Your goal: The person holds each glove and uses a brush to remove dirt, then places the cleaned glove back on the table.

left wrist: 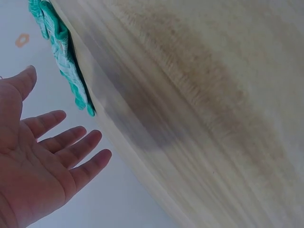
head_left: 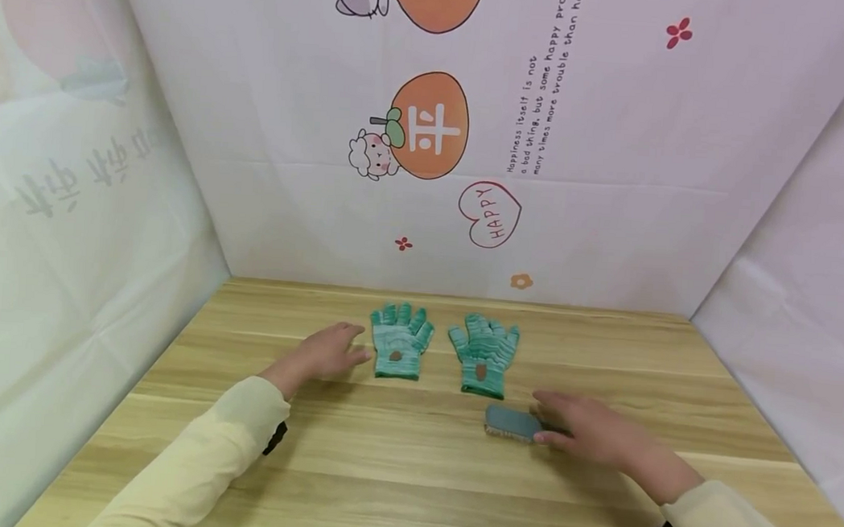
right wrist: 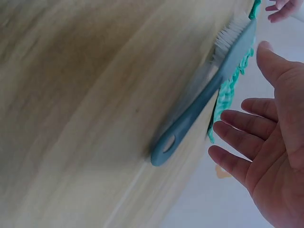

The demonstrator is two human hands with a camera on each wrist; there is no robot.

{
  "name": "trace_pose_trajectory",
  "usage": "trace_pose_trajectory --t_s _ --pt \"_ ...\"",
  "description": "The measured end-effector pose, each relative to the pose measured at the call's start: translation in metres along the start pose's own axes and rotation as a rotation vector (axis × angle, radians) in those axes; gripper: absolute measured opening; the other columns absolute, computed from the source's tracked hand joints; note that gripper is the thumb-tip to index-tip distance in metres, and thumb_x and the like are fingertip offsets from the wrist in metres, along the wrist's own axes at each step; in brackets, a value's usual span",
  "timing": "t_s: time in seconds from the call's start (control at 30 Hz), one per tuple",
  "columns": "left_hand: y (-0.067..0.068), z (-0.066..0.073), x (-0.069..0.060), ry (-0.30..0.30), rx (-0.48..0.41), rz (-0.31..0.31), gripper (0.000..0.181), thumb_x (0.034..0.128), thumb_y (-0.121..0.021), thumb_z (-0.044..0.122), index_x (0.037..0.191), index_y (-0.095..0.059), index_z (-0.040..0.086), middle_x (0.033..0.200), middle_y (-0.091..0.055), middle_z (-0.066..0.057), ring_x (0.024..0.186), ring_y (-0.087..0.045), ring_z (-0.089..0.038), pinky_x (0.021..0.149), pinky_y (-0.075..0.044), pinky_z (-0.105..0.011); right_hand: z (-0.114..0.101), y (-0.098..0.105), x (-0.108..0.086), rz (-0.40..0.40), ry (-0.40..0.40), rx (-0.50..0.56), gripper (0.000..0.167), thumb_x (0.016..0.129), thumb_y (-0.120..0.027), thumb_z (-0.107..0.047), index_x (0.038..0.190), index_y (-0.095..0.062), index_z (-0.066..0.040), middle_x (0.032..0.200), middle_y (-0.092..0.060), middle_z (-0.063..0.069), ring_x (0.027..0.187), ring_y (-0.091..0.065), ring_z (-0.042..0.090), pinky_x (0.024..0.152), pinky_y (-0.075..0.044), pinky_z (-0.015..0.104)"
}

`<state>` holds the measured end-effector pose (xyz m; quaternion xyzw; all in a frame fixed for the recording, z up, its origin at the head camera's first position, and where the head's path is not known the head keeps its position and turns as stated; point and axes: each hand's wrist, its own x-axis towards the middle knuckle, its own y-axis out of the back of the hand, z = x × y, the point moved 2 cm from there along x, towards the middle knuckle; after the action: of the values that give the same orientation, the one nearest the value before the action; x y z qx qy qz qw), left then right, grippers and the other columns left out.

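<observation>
Both hands hover with fingers apart, left beside a glove, right by a brush.

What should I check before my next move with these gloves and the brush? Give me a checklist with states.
1. Left hand free: ok, holding nothing.
2. Brush in grip: not ok; the right hand is open beside it.
3. Bristles facing the table: ok.
4. Left glove and right glove apart: ok.
5. Gloves free of brown patches: not ok, one shows on each.
6. Glove undersides clean: cannot tell, hidden.
</observation>
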<state>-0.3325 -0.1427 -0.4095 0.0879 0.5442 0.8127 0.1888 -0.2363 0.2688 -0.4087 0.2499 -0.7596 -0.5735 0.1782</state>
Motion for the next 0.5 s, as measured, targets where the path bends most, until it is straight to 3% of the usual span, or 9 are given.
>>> trace_pose_trajectory --t_s 0.2,0.5 --pt "-0.0007 0.0005 0.0007 0.023 -0.043 0.008 0.062 0.0996 -0.056 0.037 0.144 -0.04 -0.002 0.142 -0.043 -0.024 0.13 -0.041 -0.039 0.105 -0.034 -0.052 0.0005 -0.0045 0.0016 -0.021 0.016 -0.017 0.07 0.088 -0.071 -0.041 0.135 -0.05 0.006 0.13 -0.057 0.021 0.117 -0.056 0.036 0.095 -0.045 0.051" --pt "-0.0037 -0.0009 0.002 0.049 -0.148 0.025 0.059 0.0999 -0.056 0.033 0.143 -0.04 -0.005 0.139 -0.045 -0.027 0.127 -0.044 -0.04 0.103 -0.037 -0.052 0.0028 -0.0106 0.005 -0.031 -0.024 -0.029 0.06 0.085 -0.074 -0.041 0.124 -0.059 0.001 0.118 -0.062 0.013 0.106 -0.06 0.029 0.088 -0.049 0.048"
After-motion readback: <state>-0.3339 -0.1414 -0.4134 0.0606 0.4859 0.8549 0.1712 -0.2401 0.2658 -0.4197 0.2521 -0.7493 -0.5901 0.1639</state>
